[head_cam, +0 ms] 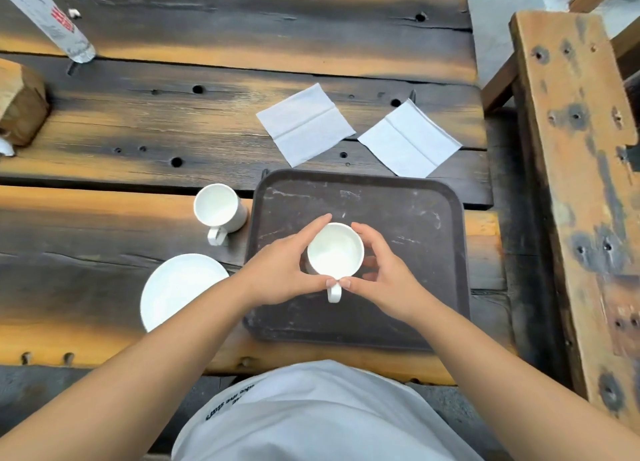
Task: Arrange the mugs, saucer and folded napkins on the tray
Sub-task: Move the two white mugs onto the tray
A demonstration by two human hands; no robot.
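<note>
— On the tray (415, 225), what's held?
— A white mug (335, 249) — left hand (284, 270) and right hand (384, 273) curled round it, thumbs meeting by its handle.
— The rest?
— Second mug (219, 208), saucer (180, 289), both napkins (305, 124) on the table (138, 121).

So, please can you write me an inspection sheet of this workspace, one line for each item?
Surface: weathered plank table, dark tray near its front edge.
Job's things: one mug over the tray, held; second mug and saucer on the table, left of the tray; two napkins beyond the tray.
Clutter: wood block, wrapped pole, far left.
Grippers: left hand and right hand cup the mug.
Cables: nothing seen.
Surroundings: wooden bench on the right.
</note>
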